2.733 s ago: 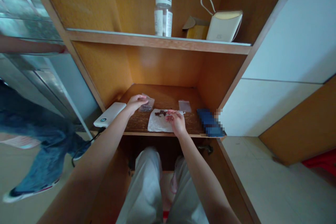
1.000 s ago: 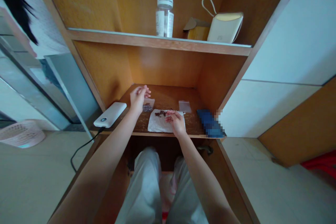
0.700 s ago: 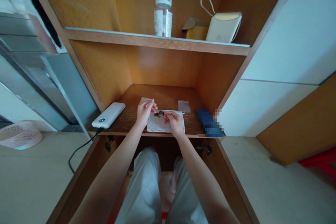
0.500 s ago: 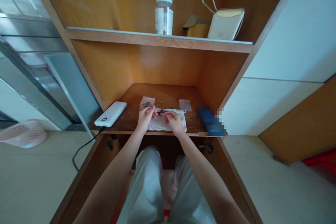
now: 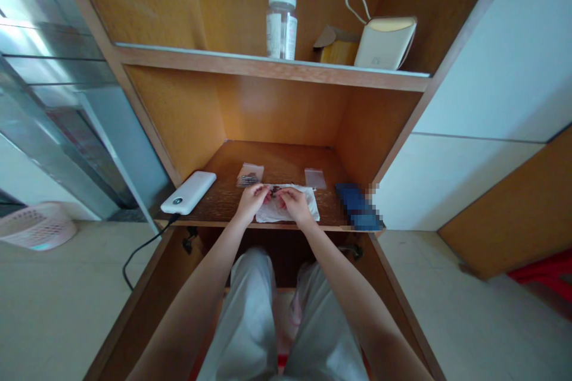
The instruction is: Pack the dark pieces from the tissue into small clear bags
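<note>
Left hand [image 5: 252,202], right hand [image 5: 295,204] closer, near baggie of dark bits [image 5: 249,175]

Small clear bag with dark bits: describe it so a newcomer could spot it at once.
In the wooden cabinet, go to the lower shelf, behind the white tissue. Two small clear bags lie there; the bag nearer the white power bank holds dark bits; the other bag looks empty.

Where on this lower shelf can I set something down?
Bare wood runs along the back of the shelf, behind the clear bag of dark pieces and the small clear packet. A narrower strip lies between the white tissue and the blue object. Crowded: the tissue, where the left hand and right hand meet over dark bits.
</note>
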The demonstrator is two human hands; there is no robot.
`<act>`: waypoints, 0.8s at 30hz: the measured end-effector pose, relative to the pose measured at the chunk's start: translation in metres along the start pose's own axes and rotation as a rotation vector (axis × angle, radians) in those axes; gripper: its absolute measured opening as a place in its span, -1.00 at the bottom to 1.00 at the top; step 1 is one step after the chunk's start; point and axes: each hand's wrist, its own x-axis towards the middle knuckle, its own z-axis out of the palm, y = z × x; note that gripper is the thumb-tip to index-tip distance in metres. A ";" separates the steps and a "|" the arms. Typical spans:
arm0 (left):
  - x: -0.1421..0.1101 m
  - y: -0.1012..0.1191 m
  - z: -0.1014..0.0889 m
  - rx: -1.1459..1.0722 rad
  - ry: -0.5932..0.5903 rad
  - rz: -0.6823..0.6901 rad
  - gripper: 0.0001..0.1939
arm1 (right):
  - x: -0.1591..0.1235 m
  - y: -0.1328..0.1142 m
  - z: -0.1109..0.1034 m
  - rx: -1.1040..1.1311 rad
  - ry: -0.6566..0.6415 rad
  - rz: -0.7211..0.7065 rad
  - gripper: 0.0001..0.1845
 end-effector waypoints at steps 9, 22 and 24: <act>-0.002 0.000 0.000 0.028 0.010 0.026 -0.78 | 0.009 -0.004 -0.009 -0.024 0.091 -0.022 -0.88; -0.005 0.009 0.000 -0.043 0.077 -0.008 -0.72 | 0.061 -0.012 -0.074 -1.164 0.247 0.007 -0.52; -0.003 0.006 -0.001 -0.101 0.102 -0.013 -0.68 | 0.063 -0.013 -0.072 -1.223 0.210 0.095 -0.41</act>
